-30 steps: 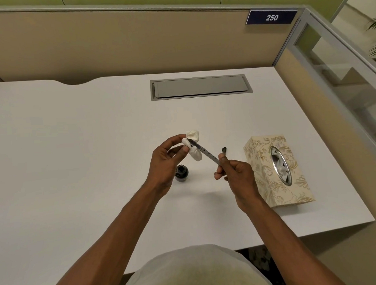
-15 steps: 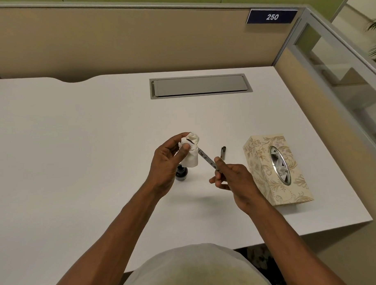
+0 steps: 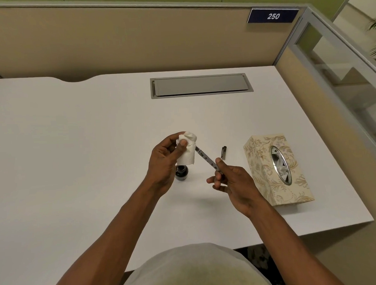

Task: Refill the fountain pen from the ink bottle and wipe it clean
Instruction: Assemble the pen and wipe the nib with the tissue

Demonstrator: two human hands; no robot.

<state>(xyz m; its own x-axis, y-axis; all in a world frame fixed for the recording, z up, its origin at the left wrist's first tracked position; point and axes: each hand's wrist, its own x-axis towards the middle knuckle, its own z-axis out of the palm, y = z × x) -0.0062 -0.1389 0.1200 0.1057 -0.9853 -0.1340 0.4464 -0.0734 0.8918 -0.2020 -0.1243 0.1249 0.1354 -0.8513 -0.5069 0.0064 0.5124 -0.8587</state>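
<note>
Since a moment ago the tissue [image 3: 187,149] has slid further over the front of the fountain pen [image 3: 208,159], so the nib end is now fully buried in the wad and only the patterned barrel shows. That barrel runs on a slant, up and to my left into the tissue, down and to my right into my right hand [image 3: 233,182], which pinches its rear end between thumb and curled fingers. My left hand [image 3: 165,162] is closed round the tissue, thumb pressing the paper onto the hidden tip. Both hands hold the pen in the air above the desk [image 3: 76,146].

So the wipe, I judge, has to travel along that slanted line: either I draw the pen back toward my right or pull the wad off toward my left. The left hand is the nearer one to the nib.

Just below the tissue, beside my left palm, stands the ink bottle [image 3: 181,173]; I cannot tell if it is capped. The pen cap [image 3: 223,152] lies beyond my right hand, and the tissue box [image 3: 260,161] sits further right.
</note>
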